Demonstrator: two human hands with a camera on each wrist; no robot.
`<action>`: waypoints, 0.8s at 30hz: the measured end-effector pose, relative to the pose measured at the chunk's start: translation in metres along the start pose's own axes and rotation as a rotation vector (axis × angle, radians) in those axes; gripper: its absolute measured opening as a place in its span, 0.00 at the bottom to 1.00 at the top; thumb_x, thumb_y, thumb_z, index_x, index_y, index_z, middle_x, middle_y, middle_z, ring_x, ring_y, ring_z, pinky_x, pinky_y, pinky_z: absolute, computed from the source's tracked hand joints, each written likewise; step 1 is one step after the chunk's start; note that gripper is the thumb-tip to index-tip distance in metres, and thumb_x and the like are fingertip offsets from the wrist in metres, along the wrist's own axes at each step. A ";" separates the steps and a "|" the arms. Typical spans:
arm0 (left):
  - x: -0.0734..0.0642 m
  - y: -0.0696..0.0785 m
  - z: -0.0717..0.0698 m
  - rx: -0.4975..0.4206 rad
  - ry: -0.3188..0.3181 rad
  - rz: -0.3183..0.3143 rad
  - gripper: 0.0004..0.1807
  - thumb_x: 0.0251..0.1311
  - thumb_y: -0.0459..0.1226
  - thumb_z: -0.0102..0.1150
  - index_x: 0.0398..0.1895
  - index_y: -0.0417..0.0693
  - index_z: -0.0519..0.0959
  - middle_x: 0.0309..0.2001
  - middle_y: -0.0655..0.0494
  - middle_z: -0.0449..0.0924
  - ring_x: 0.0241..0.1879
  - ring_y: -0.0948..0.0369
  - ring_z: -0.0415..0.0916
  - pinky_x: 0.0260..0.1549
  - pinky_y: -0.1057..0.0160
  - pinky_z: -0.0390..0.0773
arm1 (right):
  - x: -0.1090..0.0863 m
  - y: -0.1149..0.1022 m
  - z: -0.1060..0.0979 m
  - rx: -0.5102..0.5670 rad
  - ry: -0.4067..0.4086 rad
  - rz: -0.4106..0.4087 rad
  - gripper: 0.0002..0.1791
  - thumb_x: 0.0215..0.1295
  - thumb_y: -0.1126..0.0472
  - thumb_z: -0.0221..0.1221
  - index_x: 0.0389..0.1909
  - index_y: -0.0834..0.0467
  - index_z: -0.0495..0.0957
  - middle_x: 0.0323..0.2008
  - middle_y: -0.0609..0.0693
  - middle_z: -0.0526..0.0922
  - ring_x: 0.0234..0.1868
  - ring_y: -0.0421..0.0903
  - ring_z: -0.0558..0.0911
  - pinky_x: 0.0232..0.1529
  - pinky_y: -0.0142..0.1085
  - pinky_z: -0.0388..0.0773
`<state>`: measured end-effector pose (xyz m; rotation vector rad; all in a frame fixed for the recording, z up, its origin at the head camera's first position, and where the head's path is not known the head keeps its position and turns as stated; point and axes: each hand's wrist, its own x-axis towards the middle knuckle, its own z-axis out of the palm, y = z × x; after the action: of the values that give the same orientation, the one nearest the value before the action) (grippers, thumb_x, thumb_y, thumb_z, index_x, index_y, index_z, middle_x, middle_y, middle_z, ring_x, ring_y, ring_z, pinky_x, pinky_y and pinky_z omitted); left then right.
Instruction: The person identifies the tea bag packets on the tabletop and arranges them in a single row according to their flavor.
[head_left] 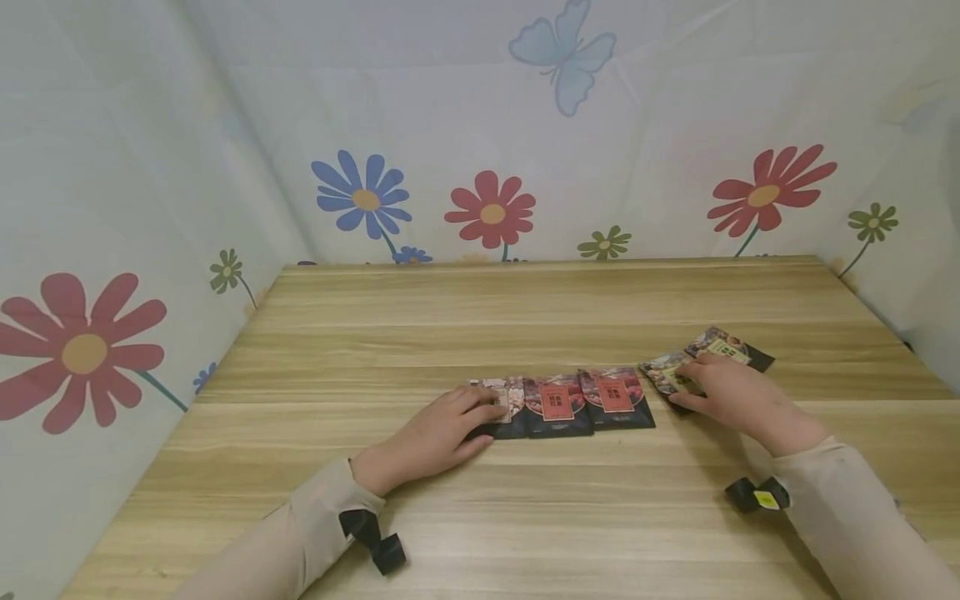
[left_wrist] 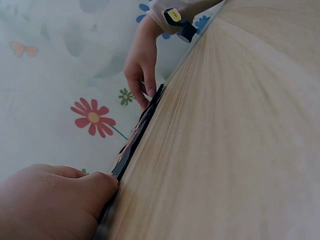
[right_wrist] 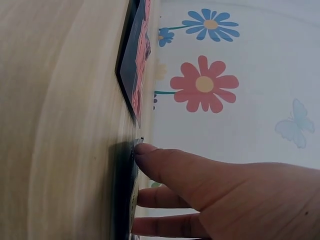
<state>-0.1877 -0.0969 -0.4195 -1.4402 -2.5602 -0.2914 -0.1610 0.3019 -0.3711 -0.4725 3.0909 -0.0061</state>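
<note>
A row of flat dark packets lies on the table. At its left end, my left hand (head_left: 442, 429) rests on a packet with a pale print (head_left: 514, 402), covering part of it. Beside it are two red-labelled packets, the middle one (head_left: 558, 406) and the right one (head_left: 617, 398). Farther right, my right hand (head_left: 738, 398) touches a packet with a yellow-green label (head_left: 660, 372), its fingers on top and its thumb by the near edge. Behind that hand a similar packet (head_left: 750, 353) lies askew, partly hidden. In the right wrist view the thumb (right_wrist: 155, 160) meets the packet's end.
The wood-grain table (head_left: 525, 517) runs back to a white curtain (head_left: 645, 125) printed with flowers and a butterfly. A black wrist device hangs from each sleeve, the left one (head_left: 371, 537) and the right one (head_left: 742, 493), low over the table.
</note>
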 end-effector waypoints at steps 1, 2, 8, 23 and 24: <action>0.000 0.000 0.000 -0.002 -0.001 -0.001 0.21 0.67 0.45 0.54 0.61 0.51 0.74 0.61 0.49 0.73 0.62 0.53 0.70 0.68 0.51 0.66 | 0.000 -0.001 0.000 -0.002 -0.004 0.003 0.26 0.62 0.49 0.61 0.50 0.68 0.79 0.48 0.70 0.79 0.50 0.67 0.79 0.49 0.58 0.77; 0.000 0.000 0.000 -0.005 -0.003 -0.002 0.21 0.67 0.45 0.54 0.61 0.51 0.74 0.61 0.49 0.73 0.62 0.53 0.70 0.68 0.51 0.66 | 0.000 -0.001 0.000 -0.004 -0.011 0.008 0.26 0.62 0.49 0.61 0.50 0.68 0.79 0.49 0.71 0.78 0.51 0.67 0.78 0.51 0.59 0.76; 0.000 0.000 0.000 -0.011 -0.004 -0.005 0.21 0.67 0.45 0.54 0.61 0.51 0.74 0.62 0.48 0.73 0.62 0.53 0.70 0.69 0.50 0.65 | 0.000 -0.007 -0.002 -0.014 -0.027 0.018 0.27 0.63 0.48 0.60 0.50 0.68 0.79 0.50 0.71 0.79 0.52 0.68 0.78 0.52 0.59 0.76; 0.000 0.001 -0.001 -0.002 -0.019 -0.013 0.22 0.67 0.46 0.53 0.62 0.51 0.74 0.62 0.48 0.73 0.62 0.53 0.70 0.68 0.51 0.66 | -0.001 -0.022 -0.001 -0.041 -0.010 0.028 0.24 0.62 0.47 0.60 0.42 0.67 0.80 0.41 0.64 0.83 0.42 0.61 0.83 0.44 0.54 0.80; 0.000 0.001 -0.002 -0.002 -0.020 -0.014 0.22 0.67 0.46 0.53 0.62 0.51 0.74 0.62 0.48 0.73 0.63 0.53 0.70 0.69 0.51 0.66 | -0.001 -0.023 -0.001 -0.038 -0.004 0.028 0.23 0.62 0.47 0.60 0.41 0.66 0.80 0.39 0.63 0.83 0.41 0.60 0.83 0.44 0.54 0.81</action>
<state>-0.1868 -0.0969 -0.4179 -1.4340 -2.5877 -0.2829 -0.1533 0.2806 -0.3699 -0.4304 3.0982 0.0541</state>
